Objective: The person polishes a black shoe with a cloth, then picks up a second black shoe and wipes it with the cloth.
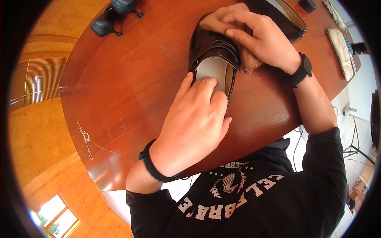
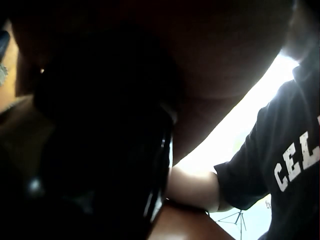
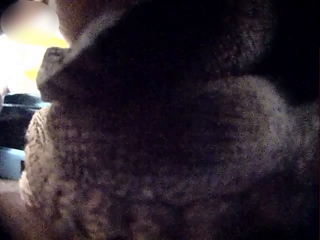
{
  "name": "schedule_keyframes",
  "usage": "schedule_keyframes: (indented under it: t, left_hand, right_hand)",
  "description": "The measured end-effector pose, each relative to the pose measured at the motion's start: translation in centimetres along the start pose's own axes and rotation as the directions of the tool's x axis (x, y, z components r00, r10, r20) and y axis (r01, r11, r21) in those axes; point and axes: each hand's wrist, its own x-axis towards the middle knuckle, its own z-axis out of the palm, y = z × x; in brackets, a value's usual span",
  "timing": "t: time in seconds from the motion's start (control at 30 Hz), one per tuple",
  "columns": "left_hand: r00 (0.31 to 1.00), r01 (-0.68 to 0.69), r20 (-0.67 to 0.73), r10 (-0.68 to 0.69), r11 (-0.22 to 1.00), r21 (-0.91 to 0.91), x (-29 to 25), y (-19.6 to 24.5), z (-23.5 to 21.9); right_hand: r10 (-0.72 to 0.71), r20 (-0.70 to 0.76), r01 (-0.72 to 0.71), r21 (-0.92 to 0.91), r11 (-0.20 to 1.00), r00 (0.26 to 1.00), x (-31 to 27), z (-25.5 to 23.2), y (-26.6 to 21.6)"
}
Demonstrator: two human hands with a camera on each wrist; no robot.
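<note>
A dark, glossy loafer (image 1: 210,51) lies on the table with its toe pointing away and its pale insole showing. My left hand (image 1: 194,115) grips it by the heel end, some fingers inside the opening and one along the outer side. My right hand (image 1: 264,39) holds a bunched tan cloth (image 1: 216,22) against the front of the shoe. Part of the cloth hangs down beside the shoe's right side. In the right wrist view the coarse weave of the cloth (image 3: 75,200) fills much of the picture, dark and blurred. The left wrist view shows the shoe's glossy side (image 2: 155,175) close up.
A second dark shoe (image 1: 293,37) lies beyond my right hand. Black heeled shoes (image 1: 107,22) stand at the far left. A thin string (image 1: 84,137) lies near the left edge. At the right are a beige fabric pad (image 1: 339,53) and a small black round item (image 1: 307,5).
</note>
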Motion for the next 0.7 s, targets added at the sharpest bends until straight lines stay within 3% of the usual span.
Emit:
schedule_keyframes:
  t: [0.07, 0.17, 0.27, 0.37, 0.47, 0.57, 0.7]
  left_hand:
    - [1.0, -0.003, -0.005, 0.003, 1.0, 0.006, 0.1, 0.0, 0.0]
    - [1.0, -0.003, -0.008, 0.003, 1.0, 0.016, 0.0, 0.1, 0.1]
    - [1.0, -0.004, -0.015, 0.004, 1.0, 0.018, 0.1, 0.1, 0.2]
    - [1.0, -0.003, -0.022, 0.003, 1.0, 0.016, 0.1, 0.1, 0.3]
    - [1.0, 0.001, -0.02, 0.0, 1.0, 0.013, 0.0, 0.1, 0.3]
    - [1.0, 0.002, -0.017, -0.001, 1.0, 0.014, 0.1, 0.1, 0.2]
    - [1.0, 0.002, -0.014, -0.002, 1.0, 0.011, 0.1, 0.2, 0.2]
  right_hand:
    - [-0.038, 0.115, 0.027, 0.1, 0.995, 0.993, 0.1, -0.5, -0.6]
    - [-0.08, 0.046, 0.077, 0.055, 0.996, 0.996, 0.2, -0.2, 0.1]
    - [0.014, -0.047, -0.023, -0.185, 0.982, 0.999, 0.1, -0.2, 0.0]
    - [0.028, -0.081, -0.043, -0.183, 0.982, 0.996, 0.0, -0.2, 0.1]
    - [-0.124, 0.028, 0.124, 0.005, 0.992, 0.992, 0.2, -0.2, 0.3]
    - [-0.115, 0.035, 0.115, 0.003, 0.993, 0.993, 0.2, -0.2, 0.2]
    - [0.073, -0.04, -0.079, -0.178, 0.981, 0.997, 0.2, -0.3, 0.0]
